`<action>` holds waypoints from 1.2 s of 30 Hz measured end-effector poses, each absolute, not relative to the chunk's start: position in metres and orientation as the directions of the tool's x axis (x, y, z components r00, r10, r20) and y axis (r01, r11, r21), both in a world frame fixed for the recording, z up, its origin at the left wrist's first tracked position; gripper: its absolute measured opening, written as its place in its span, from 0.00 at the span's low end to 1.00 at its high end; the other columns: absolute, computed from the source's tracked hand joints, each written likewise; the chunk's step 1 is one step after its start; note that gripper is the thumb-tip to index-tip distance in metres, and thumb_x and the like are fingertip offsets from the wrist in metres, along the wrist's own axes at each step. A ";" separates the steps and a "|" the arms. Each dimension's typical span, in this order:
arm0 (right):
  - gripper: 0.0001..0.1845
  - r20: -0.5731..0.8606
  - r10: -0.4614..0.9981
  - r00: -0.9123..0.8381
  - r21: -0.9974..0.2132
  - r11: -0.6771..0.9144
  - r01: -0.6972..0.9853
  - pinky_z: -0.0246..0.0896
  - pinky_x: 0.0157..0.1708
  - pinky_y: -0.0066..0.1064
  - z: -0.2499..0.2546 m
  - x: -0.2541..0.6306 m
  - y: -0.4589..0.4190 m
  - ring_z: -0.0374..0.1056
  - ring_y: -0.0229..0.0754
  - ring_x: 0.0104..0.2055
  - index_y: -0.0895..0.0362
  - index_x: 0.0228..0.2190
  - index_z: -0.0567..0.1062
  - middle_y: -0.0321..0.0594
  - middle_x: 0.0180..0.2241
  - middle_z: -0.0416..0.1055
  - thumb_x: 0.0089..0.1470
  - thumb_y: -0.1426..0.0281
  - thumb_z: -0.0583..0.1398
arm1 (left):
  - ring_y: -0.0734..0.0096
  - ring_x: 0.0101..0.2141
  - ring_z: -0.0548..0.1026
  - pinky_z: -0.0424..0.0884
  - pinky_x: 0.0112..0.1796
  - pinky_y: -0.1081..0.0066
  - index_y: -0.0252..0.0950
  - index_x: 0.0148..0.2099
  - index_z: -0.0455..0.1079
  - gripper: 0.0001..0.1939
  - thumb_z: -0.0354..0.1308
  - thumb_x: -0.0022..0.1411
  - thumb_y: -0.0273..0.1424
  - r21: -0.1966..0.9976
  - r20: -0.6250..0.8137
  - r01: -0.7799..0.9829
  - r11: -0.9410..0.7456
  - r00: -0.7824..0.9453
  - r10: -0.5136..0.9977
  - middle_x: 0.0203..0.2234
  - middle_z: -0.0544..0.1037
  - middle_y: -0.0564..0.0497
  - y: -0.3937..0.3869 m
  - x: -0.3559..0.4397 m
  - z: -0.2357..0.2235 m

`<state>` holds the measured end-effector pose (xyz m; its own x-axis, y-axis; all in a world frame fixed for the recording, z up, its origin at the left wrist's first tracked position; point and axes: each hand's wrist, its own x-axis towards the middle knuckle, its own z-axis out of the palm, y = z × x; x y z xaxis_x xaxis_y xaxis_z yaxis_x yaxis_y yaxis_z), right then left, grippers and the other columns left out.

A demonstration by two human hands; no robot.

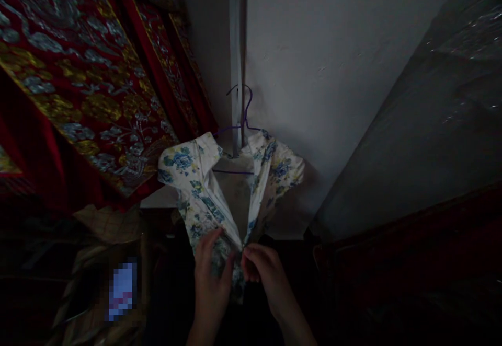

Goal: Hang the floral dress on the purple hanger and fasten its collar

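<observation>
A small white garment with blue and yellow flowers (196,179) hangs on a purple wire hanger (245,113) against the wall, its front opening spread apart. My left hand (212,273) grips the left edge of the fabric near the bottom of the opening, thumb and fingers closed on the cloth. My right hand (262,270) pinches the point where the two edges meet, apparently a zip pull or fastener, too small and dark to name for sure.
Red fabric with gold and silver embroidery (78,74) hangs at the left. A grey vertical pipe or post (236,48) runs down the white wall behind the hanger. A dark plastic-covered surface (431,126) slopes at the right. Bags and clutter (110,262) lie in shadow lower left.
</observation>
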<state>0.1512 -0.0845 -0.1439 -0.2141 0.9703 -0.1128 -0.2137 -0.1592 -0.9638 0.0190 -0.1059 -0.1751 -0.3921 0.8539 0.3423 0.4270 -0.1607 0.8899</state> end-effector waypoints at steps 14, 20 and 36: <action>0.22 0.035 0.999 0.029 -0.954 0.042 -0.298 0.42 0.16 0.25 -0.088 0.173 -0.024 0.48 0.30 0.14 0.57 0.19 0.72 0.27 0.11 0.56 0.48 0.52 0.65 | 0.61 0.33 0.75 0.68 0.37 0.68 0.39 0.35 0.68 0.08 0.49 0.67 0.29 0.903 0.102 0.406 -0.137 0.105 0.989 0.30 0.77 0.47 -0.095 0.047 -0.195; 0.13 0.243 0.970 -0.008 -0.869 0.214 -0.446 0.37 0.14 0.22 0.009 0.173 0.030 0.46 0.27 0.13 0.58 0.20 0.71 0.25 0.10 0.56 0.46 0.63 0.64 | 0.57 0.38 0.78 0.68 0.39 0.66 0.38 0.38 0.68 0.09 0.47 0.65 0.23 0.733 0.052 0.651 -0.197 0.234 0.971 0.35 0.79 0.42 -0.083 0.038 -0.204; 0.16 0.511 0.858 -0.045 -0.859 0.511 -0.024 0.49 0.19 0.25 -0.011 0.161 0.011 0.57 0.32 0.17 0.56 0.23 0.72 0.28 0.14 0.61 0.59 0.63 0.57 | 0.69 0.39 0.79 0.72 0.42 0.71 0.36 0.43 0.76 0.07 0.57 0.69 0.26 0.323 0.810 0.560 -0.763 0.253 0.529 0.37 0.83 0.49 0.000 0.016 0.020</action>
